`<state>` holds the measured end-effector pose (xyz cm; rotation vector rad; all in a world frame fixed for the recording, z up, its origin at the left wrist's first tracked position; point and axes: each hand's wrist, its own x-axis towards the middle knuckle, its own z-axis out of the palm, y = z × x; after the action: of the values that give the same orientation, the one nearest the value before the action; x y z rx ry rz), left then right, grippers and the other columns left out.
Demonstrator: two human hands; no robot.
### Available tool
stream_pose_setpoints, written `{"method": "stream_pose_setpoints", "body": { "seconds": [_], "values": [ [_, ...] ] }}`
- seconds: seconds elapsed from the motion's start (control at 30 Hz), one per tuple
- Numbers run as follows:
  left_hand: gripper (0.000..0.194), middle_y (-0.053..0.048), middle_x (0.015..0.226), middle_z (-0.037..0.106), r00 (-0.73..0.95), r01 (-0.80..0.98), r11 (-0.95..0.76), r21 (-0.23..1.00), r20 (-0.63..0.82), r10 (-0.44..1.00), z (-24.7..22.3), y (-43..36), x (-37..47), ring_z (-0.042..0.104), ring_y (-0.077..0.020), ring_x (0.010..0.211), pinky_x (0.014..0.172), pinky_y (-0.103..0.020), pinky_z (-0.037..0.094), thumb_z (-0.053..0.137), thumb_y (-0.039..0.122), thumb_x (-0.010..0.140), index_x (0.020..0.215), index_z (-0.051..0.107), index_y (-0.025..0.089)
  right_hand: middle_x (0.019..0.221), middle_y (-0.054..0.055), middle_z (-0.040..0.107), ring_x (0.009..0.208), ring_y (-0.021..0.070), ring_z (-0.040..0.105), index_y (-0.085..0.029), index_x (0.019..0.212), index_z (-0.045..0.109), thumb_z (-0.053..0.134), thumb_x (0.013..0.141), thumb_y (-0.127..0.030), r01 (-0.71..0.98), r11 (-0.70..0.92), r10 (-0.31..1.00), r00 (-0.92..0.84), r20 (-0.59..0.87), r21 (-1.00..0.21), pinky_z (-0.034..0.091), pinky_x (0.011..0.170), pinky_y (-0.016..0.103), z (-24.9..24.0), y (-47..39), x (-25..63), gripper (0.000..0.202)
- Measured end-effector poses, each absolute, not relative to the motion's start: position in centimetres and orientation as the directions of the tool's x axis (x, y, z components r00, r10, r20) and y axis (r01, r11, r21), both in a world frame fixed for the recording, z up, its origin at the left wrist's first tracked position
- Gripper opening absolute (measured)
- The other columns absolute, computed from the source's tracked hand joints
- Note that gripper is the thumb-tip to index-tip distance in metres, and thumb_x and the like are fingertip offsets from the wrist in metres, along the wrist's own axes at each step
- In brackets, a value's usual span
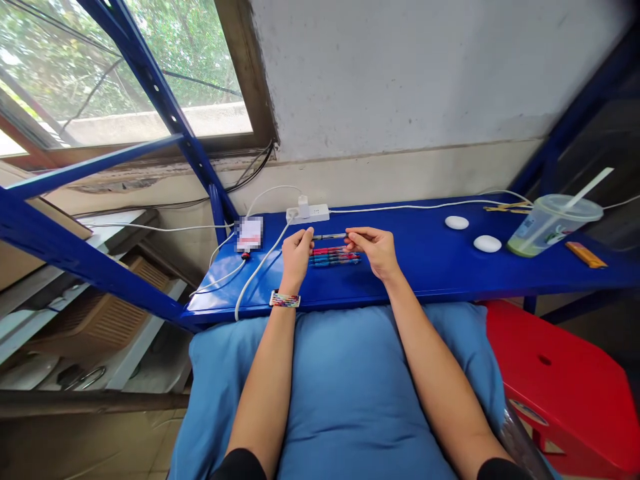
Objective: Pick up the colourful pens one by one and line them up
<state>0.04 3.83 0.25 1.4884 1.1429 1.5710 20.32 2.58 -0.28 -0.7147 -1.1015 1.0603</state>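
Note:
A slim dark pen [330,236] is held level between my two hands, above the blue table. My left hand [297,255] pinches its left end between thumb and fingers. At the right end, the fingertips of my right hand [374,251] are closed on it. Just below the held pen, several pens with red, dark and blue parts [335,257] lie side by side on the table [415,267]. A patterned band [285,299] circles my left wrist.
A white power strip [314,213] with cables sits behind my hands. Two white oval objects [487,244], a plastic cup with a straw [553,227] and an orange packet [586,255] stand to the right. Blue cushion [350,387] in front; red stool [565,373] at right.

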Motion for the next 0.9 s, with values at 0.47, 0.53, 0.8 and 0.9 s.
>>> {"method": "stream_pose_setpoints", "body": {
  "seconds": [0.47,0.53,0.8,0.9],
  "values": [
    [0.049,-0.001,0.057,0.061,-0.066,0.109,-0.413,0.904,0.421,0.905,0.27,3.92,-0.55,0.057,-0.0135,0.055,0.056,-0.027,0.044,0.068,0.06,0.1,0.073,0.071,0.02,0.08,0.004,0.08,0.068,0.0175,0.072,-0.021,0.094,0.086,0.1,0.067,-0.051,-0.378,0.289,0.957,0.076,0.281,-0.88,0.071,0.072,0.038,-0.21,2.88,20.88,0.043],
    [0.034,0.0,0.072,0.069,-0.046,0.045,-0.439,0.897,0.441,0.896,0.16,4.07,-0.72,0.062,-0.0136,0.059,0.056,-0.026,0.046,0.085,0.053,0.089,0.1,0.077,0.022,0.08,0.004,0.079,0.068,0.0168,0.071,-0.021,0.094,0.085,0.1,0.066,-0.052,-0.384,0.278,0.96,0.089,0.264,-0.881,0.07,0.072,0.037,-0.21,2.92,21.01,0.044],
    [0.041,-0.002,0.067,0.068,-0.023,0.048,-0.353,0.934,0.354,0.935,0.52,3.81,-0.9,0.057,-0.0121,0.05,0.051,-0.027,0.043,0.073,0.06,0.096,0.095,0.075,0.02,0.08,0.004,0.078,0.065,0.0146,0.071,-0.019,0.093,0.084,0.099,0.066,-0.05,-0.409,0.24,0.97,0.069,0.232,-0.88,0.068,0.067,0.031,-0.2,2.92,21.21,0.044],
    [0.037,-0.001,0.077,0.073,-0.007,0.052,-0.392,0.919,0.392,0.92,0.61,3.62,-0.92,0.062,-0.0125,0.056,0.054,-0.025,0.046,0.09,0.048,0.083,0.106,0.075,0.023,0.079,0.004,0.078,0.065,0.0144,0.07,-0.019,0.093,0.084,0.099,0.067,-0.049,-0.403,0.238,0.971,0.077,0.227,-0.884,0.068,0.067,0.03,-0.29,2.94,21.15,0.043]
  ]
}}
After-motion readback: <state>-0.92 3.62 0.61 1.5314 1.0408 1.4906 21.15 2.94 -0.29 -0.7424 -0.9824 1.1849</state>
